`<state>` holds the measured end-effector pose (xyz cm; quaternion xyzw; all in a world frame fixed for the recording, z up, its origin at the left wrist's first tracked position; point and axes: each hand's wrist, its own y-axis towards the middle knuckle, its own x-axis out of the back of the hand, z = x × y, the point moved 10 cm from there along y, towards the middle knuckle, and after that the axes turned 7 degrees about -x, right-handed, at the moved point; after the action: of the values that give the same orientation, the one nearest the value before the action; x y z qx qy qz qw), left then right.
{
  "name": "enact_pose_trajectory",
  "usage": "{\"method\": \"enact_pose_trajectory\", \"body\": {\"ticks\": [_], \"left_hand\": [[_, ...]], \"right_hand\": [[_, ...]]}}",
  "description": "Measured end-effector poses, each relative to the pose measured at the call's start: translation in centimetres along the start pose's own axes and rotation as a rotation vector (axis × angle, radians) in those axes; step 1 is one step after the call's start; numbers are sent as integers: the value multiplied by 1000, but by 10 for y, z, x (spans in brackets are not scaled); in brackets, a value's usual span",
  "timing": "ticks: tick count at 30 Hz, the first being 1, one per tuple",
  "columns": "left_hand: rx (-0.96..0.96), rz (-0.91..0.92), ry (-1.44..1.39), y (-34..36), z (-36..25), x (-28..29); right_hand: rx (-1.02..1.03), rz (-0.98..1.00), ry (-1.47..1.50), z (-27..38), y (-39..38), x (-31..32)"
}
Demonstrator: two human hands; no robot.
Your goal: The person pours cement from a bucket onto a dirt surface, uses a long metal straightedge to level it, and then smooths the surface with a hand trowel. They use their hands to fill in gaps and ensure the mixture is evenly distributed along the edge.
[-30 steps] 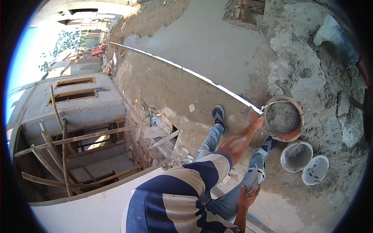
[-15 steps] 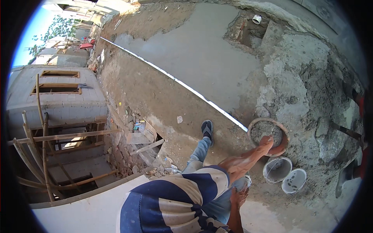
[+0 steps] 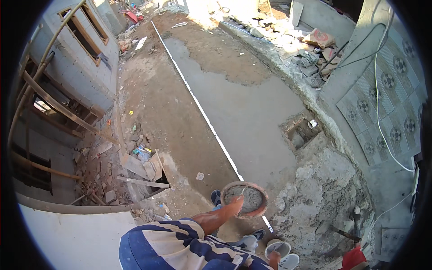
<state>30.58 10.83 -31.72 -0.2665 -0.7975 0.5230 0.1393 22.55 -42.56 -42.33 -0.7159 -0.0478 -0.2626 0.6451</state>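
My left hand (image 3: pixel 236 204) is closed over a round reddish-brown tub (image 3: pixel 262 209) filled with wet grey mortar (image 3: pixel 249 198). A thin light line, like a handle, runs from that fist toward the tub's far rim. The tub overlaps a long white strip (image 3: pixel 204 114), which shows again past it. Low in the view, my right hand (image 3: pixel 273 257) is beside a mortar-smeared bucket (image 3: pixel 278 246); its fingers are too small and hidden to read. A second pale bucket (image 3: pixel 289 261) stands against the first.
Smooth wet mortar (image 3: pixel 243 108) spreads right of the strip, around a square pit (image 3: pixel 300 132) with a white pipe end. Rough mortar (image 3: pixel 315 198) lies to the right. A co-worker's red garment (image 3: pixel 353 258) and a dark tool handle (image 3: pixel 344 233) show there. Rubble (image 3: pixel 139 155) lies left.
My view has swung, showing more of the far ground and the tiled wall. The tub has shifted away from the buckets along the strip with my left hand. My right hand now appears by the buckets.
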Motion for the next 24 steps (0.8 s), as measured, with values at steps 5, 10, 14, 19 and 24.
{"method": "enact_pose_trajectory", "body": {"ticks": [5,10,14,19,24], "left_hand": [[-61,-599,92,43,-108,184],[-18,-708,-267,55,-213,300],[-12,-811,-611,76,-272,392],[-154,-707,-759,127,-387,484],[30,-745,-684,113,-395,494]], "right_hand": [[78,228,1437,117,-17,21],[-164,-25,623,251,-69,51],[-27,9,134,376,-44,68],[-274,-198,327,509,93,116],[241,-217,-982,750,122,250]]}}
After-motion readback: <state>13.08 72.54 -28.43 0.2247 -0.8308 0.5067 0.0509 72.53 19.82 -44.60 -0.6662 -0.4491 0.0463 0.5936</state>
